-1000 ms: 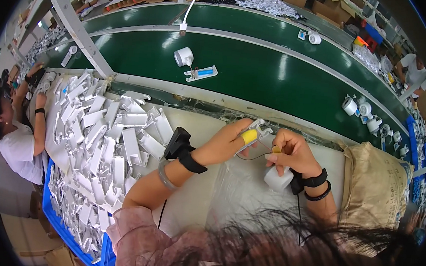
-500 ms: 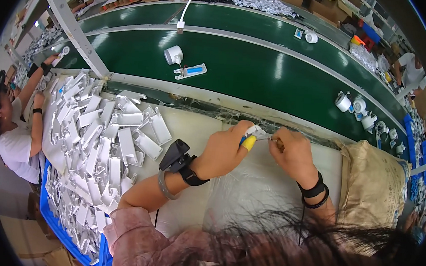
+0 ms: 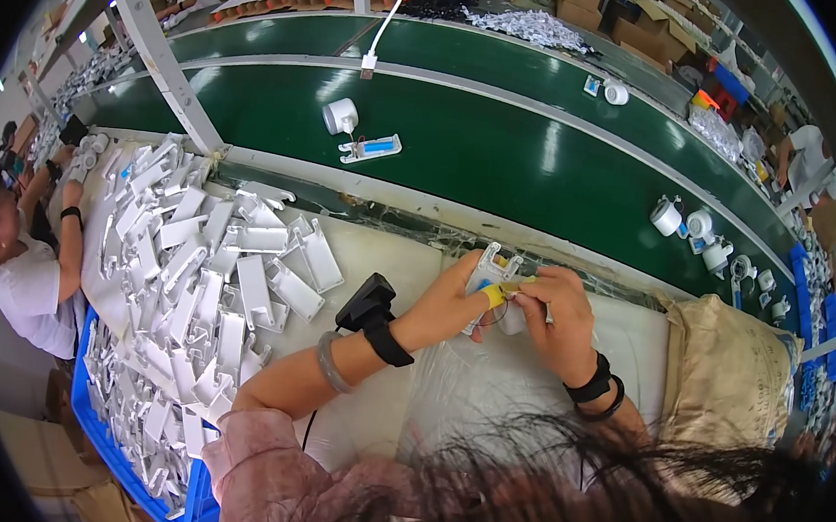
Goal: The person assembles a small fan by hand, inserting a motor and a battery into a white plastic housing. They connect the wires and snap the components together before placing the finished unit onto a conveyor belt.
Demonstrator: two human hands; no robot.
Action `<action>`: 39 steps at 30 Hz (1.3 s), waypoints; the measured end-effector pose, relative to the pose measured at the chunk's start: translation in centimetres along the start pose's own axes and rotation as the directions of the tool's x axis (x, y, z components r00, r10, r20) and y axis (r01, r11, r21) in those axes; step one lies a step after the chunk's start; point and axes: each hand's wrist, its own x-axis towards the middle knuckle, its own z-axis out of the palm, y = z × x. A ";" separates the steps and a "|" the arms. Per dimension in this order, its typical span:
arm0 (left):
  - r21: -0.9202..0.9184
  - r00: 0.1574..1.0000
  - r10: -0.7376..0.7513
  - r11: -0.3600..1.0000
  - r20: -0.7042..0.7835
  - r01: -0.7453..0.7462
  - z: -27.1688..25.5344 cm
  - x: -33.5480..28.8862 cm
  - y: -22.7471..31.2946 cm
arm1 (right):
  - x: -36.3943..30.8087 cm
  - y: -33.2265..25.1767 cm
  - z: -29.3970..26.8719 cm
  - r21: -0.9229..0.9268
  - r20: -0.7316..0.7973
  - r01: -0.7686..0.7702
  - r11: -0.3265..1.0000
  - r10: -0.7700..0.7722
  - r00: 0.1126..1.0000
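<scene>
My left hand is closed around a white plastic housing with forked ends, held tilted above the covered bench. A bit of blue shows inside it, and a yellow wrap is at my left thumb. My right hand meets it from the right, fingertips pinched close to the thumb; what they grip is too small to make out. A thin dark wire loops just below those fingers. To the left lies a heap of similar white housings, partly in a blue bin.
Beyond the bench runs a green conveyor belt carrying white round lamp heads and a housing with a blue battery. A tan sack stands at right. A white cable hangs overhead. A co-worker sits at far left.
The white housing has turned more upright and shows more clearly in my left hand. My right hand has come in closer to it. The co-worker's arm at left has drawn back from the belt.
</scene>
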 end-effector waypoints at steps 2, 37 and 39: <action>0.017 1.000 0.019 1.000 0.002 -0.019 0.4 0.0 0.1 | -0.4 0.2 0.2 0.020 -0.008 0.019 1.000 -0.019 1.000; 0.505 0.919 0.394 0.794 -0.002 -0.339 1.7 -1.3 -1.5 | -0.2 -0.5 0.3 -0.002 -0.088 0.069 0.998 -0.069 0.994; 0.497 0.911 0.413 0.791 -0.003 -0.356 1.7 -1.2 -1.4 | 0.0 -0.6 0.2 -0.019 -0.084 0.074 0.997 -0.075 0.994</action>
